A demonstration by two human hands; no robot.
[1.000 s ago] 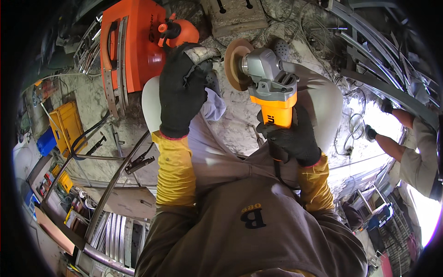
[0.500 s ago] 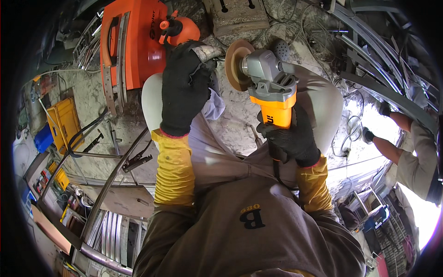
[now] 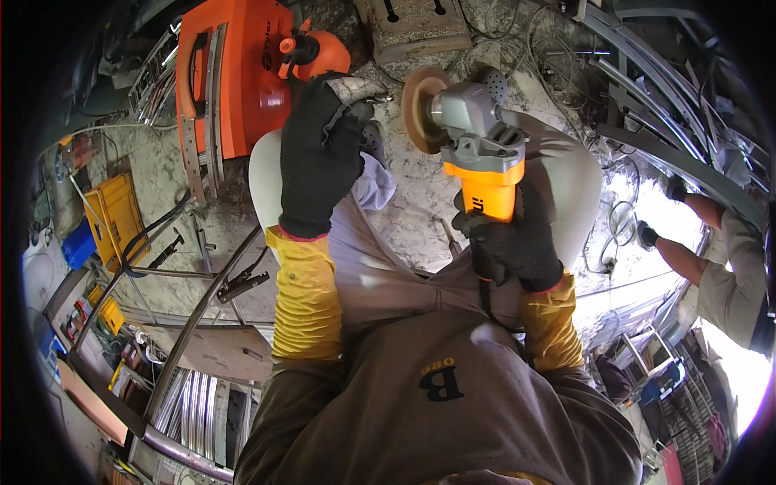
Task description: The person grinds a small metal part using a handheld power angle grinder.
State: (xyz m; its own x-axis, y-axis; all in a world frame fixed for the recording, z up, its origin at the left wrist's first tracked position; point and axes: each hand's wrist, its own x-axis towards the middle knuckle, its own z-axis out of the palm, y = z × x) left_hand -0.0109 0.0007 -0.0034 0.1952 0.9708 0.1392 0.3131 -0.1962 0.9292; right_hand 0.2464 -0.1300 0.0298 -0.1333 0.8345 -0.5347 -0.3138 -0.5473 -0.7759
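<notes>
A: You have the angle grinder [image 3: 487,187] up between your knees, your right hand [image 3: 515,242] wrapped firmly around its yellow body, the disc [image 3: 420,113] turned toward your left. What does your other side show?

B: Your left hand [image 3: 319,158] is clenched, its fingers seemingly pinching a small metal piece [image 3: 380,99] at their tips. Your glove covers most of it, so its shape can't be told.

A: How far along does that look?

B: Your disc and the piece are near each other but apart, and no sparks show, so I'd judge no grinding is happening at this instant. How much of the piece you've finished, or have left, can't be read; nor can I tell whether your disc is spinning.

A: And around you?

B: The orange toolbox [image 3: 234,97] and orange spray bottle [image 3: 327,56] crowd your left hand from beyond. Your knees flank the work closely. A slotted block [image 3: 414,32] lies ahead, loose cables [image 3: 537,61] trail beside it, metal lengths [image 3: 659,97] pile up on your right, and another person's legs [image 3: 687,263] reach in there.
</notes>
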